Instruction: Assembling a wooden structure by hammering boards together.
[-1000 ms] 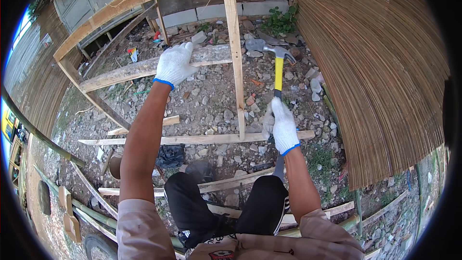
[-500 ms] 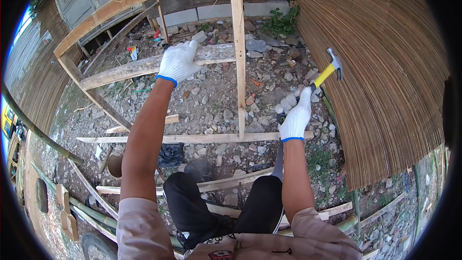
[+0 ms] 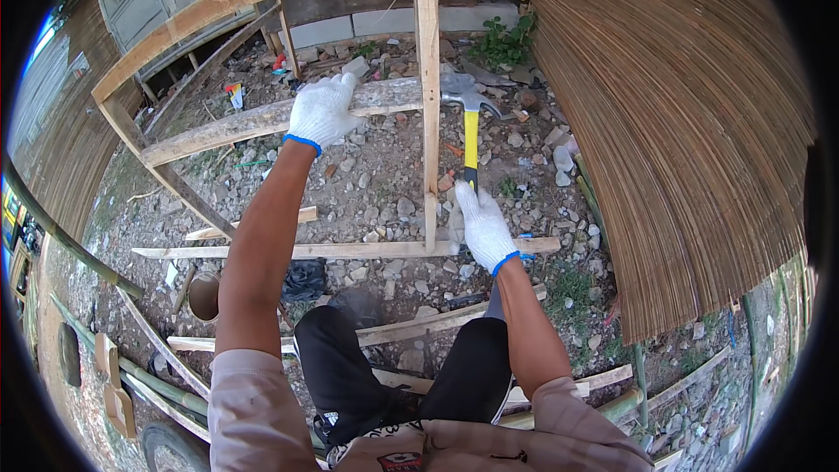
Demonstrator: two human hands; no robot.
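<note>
The gloved left hand gripped the horizontal rail of the wooden frame; the right hand clasped the yellow-handled hammer, its head against the upright post.

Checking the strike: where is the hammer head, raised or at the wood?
At the wood: hammer head meets the upright post, gripped by the right hand.

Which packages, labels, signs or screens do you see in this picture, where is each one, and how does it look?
Small litter wrapper: on the gravel behind the wooden frame, upper left; crumpled, yellow, red and white.
Red scrap: on the rubble beside a frame post; small, perhaps packaging, too small to tell.
Printed patch: on the person's shirt, bottom edge; small, red and dark.
No signs or screens are visible.
</note>
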